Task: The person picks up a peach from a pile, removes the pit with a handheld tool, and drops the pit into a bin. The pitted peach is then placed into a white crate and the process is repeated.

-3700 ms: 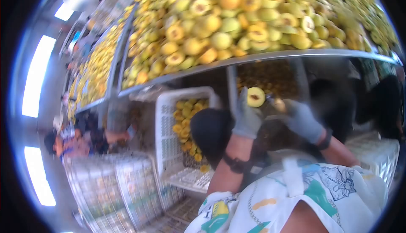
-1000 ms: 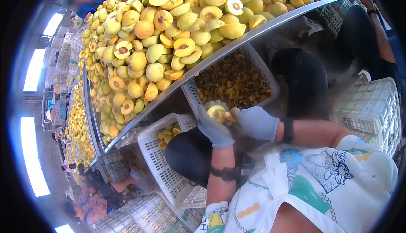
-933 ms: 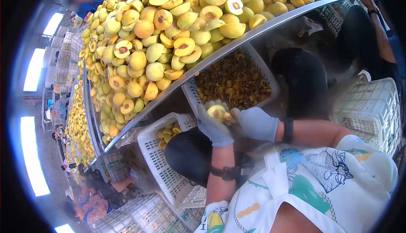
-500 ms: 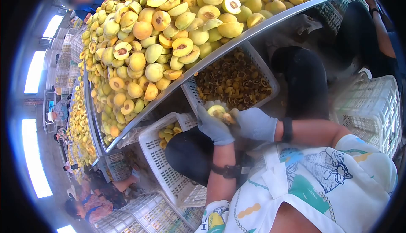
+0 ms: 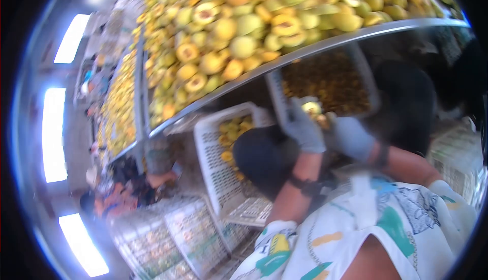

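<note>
Between my two gloved hands is a yellow peach half [image 5: 312, 109], just above the near edge of a crate of brown scraps [image 5: 325, 84]. My left hand [image 5: 304, 130], in a grey glove, is closed round the fruit. My right hand [image 5: 352, 136], also gloved, has its fingers closed close against the fruit's near side. A small orange-brown bit shows at those fingertips, but blur hides what it is. Cut and whole yellow peaches [image 5: 244, 26] lie heaped on the metal-edged table [image 5: 284, 59] beyond my hands.
A white crate [image 5: 211, 163] with yellow peach pieces stands left of my knee. More white crates [image 5: 162, 234] are at the lower left, and another crate [image 5: 452, 153] is at the right. Seated people [image 5: 119, 196] are farther left along the tables.
The camera view has turned, so the table, crates and hands appear farther right, with more blur. My hands remain together around the peach half.
</note>
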Demonstrator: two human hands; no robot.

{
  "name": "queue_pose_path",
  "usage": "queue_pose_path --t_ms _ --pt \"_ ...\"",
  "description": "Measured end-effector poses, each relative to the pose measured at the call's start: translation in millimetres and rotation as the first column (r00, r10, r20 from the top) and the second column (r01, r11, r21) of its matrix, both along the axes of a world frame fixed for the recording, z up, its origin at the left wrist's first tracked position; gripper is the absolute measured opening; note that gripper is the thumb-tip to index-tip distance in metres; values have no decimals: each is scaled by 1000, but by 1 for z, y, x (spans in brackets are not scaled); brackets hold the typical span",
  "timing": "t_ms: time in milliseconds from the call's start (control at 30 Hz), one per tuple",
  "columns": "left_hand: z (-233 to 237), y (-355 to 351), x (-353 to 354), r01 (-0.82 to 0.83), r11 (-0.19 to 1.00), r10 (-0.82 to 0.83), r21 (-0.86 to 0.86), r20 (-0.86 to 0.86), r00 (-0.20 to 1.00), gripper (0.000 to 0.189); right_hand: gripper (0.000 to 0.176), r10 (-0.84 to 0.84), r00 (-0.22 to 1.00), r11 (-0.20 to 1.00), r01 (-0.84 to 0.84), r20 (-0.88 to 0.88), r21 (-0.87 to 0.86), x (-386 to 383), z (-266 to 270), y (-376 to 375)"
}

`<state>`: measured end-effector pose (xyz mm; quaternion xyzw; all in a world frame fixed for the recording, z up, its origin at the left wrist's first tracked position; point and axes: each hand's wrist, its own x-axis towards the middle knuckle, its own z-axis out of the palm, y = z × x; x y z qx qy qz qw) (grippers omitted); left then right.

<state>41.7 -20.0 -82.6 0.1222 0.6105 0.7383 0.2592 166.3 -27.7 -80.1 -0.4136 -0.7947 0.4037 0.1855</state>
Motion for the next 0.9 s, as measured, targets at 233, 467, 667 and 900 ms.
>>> queue_pose_path --t_ms 233,467,667,900 --pt "17 -7 -1 164 986 -159 -16 178 971 36 28 -19 983 889 -68 -185 -453 3 29 7" --pt "30 -6 -3 365 931 -344 25 403 848 36 25 -192 908 595 -194 -372 -780 9 29 5" --pt "31 -3 -3 342 940 -278 20 626 729 38 20 -87 924 471 -292 -374 -833 14 16 17" --pt "58 -14 -66 -37 953 -69 299 335 940 31 14 -117 953 658 -136 -279 -740 16 24 33"
